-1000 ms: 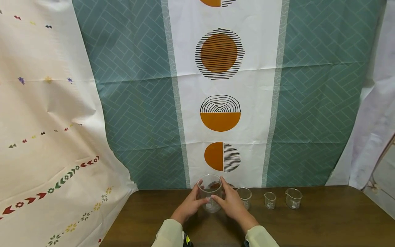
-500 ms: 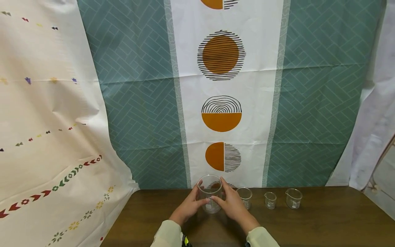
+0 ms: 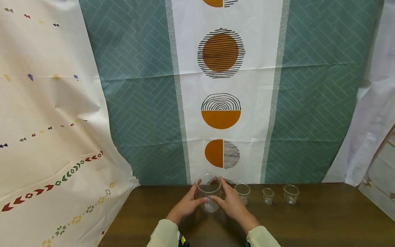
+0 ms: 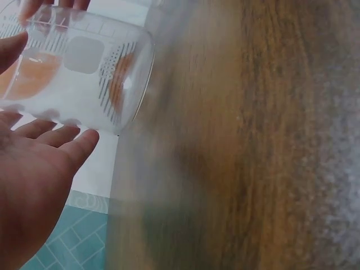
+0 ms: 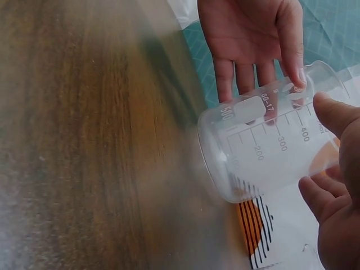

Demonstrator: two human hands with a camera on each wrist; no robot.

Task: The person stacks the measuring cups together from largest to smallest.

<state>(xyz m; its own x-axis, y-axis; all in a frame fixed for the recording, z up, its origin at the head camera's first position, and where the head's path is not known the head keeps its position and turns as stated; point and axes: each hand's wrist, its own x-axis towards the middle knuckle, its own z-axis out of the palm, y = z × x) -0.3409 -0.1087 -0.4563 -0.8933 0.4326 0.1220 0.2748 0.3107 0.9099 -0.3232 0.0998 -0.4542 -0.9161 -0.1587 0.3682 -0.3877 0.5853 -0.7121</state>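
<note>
A large clear glass beaker (image 3: 211, 206) stands upright between my two hands. My left hand (image 3: 186, 206) grips it from the left side, thumb in front and fingers around the wall. From the right, my right hand (image 3: 233, 207) holds it the same way, and the two thumb tips come close together on the front. In the right wrist view the beaker (image 5: 287, 138) shows a white printed scale. Its base faces the brown table; whether it touches the wood I cannot tell.
Three smaller glass beakers stand to the right on the brown table (image 3: 321, 219): a medium one (image 3: 243, 189) partly behind my right hand, a small one (image 3: 268, 196) and a wider one (image 3: 291, 194). A patterned cloth (image 3: 228, 82) hangs behind the table; a cream cloth (image 3: 52, 113) hangs at left.
The head view has shifted slightly, so the table and backdrop sit a little differently. Both hands keep the same hold on the large beaker, nearly still.
</note>
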